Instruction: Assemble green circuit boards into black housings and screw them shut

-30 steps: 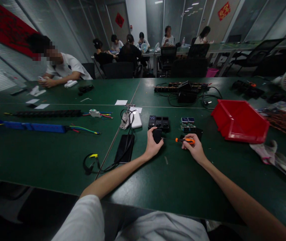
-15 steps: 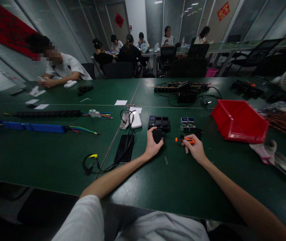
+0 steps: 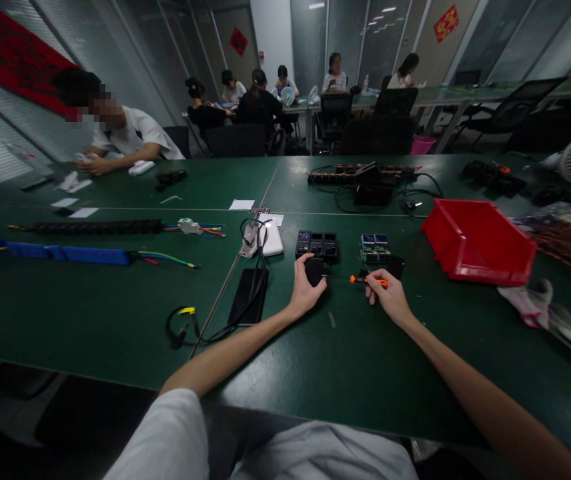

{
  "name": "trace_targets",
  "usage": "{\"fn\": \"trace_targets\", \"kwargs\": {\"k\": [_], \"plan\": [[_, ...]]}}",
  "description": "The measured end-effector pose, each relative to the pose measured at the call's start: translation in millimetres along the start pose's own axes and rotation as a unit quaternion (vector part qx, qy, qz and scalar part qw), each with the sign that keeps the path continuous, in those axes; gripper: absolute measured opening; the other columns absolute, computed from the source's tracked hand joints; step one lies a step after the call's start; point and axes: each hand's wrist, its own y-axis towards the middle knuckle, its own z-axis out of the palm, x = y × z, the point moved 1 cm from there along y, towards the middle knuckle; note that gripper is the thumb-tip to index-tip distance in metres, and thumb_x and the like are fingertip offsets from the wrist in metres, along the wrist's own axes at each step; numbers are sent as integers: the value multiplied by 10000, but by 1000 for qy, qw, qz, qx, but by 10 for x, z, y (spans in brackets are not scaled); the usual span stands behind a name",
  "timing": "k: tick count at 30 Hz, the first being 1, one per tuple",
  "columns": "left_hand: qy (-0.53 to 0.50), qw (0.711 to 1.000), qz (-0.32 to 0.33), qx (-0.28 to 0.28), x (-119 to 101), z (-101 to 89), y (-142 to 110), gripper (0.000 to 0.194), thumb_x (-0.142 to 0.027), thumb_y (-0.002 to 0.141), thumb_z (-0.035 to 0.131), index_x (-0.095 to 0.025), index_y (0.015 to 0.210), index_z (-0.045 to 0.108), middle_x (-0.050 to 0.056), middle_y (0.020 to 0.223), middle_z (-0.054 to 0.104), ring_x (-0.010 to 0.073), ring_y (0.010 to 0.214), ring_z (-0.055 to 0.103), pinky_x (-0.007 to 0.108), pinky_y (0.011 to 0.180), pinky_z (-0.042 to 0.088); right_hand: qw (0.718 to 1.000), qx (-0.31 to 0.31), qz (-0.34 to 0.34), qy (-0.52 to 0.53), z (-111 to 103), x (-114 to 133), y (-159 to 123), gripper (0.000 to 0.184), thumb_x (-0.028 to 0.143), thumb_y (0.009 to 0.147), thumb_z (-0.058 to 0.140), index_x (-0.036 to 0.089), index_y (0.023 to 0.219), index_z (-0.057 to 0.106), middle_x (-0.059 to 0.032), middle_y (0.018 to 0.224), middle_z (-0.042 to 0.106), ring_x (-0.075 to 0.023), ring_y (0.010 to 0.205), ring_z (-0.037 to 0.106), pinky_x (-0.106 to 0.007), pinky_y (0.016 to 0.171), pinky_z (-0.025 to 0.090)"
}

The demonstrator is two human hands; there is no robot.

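My left hand (image 3: 306, 285) is closed around a small black case (image 3: 314, 271), with its right side turned toward the other hand. In my right hand (image 3: 386, 293) is an orange-handled screwdriver (image 3: 362, 280), held level between thumb and fingers. Its thin shaft points left and the tip reaches the case's right side. Just beyond the case stand several black housings (image 3: 317, 245) in a row. Small circuit boards with screens (image 3: 374, 247) lie past the screwdriver, and a flat black piece (image 3: 396, 266) sits close to my right hand.
To the right are a red bin (image 3: 480, 243) and a glove (image 3: 540, 310). Left of my hands lie a black phone (image 3: 248, 297), a cable (image 3: 205, 339) and a white power bank (image 3: 271, 239). Blue power strips (image 3: 70, 253) are farther left. A person (image 3: 125, 137) sits across the table.
The screwdriver handle has turned slightly in my right hand, and my fingers have shifted a little on it. My left hand and the black case stay in place.
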Motion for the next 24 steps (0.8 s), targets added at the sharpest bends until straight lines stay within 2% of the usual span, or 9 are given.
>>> {"fn": "trace_targets", "kwargs": {"k": [4,10,17,24], "plan": [[2,1000,-4,3,3,2,2,624,-162,721,622,-222,1282,357,87,1253,422,216,1177,441,372,1043,342,999,3,-35,25,6,16,-1,301,362,818,634,199,1034,499,-3,764,619,-137,603,613,-267,565,484],[3,1000,0,0,-3,1,9,615,-159,717,619,-226,1273,366,81,1252,421,214,1178,440,373,1043,339,999,19,-26,21,-15,45,-10,243,349,835,617,182,984,521,-12,746,630,-136,587,613,-292,613,494],[5,1000,-1,-1,-6,3,8,612,-158,721,615,-221,1274,361,85,1233,425,217,1171,441,378,1044,338,999,34,4,40,-22,32,-5,284,416,837,599,183,977,518,-14,761,641,-104,439,561,-247,434,444],[1,1000,-4,3,10,2,6,618,-178,726,626,-225,1279,356,87,1245,420,221,1188,431,379,1041,344,998,36,26,36,-8,79,-12,270,437,847,580,183,924,530,16,663,614,-85,386,516,-210,370,384]]}}
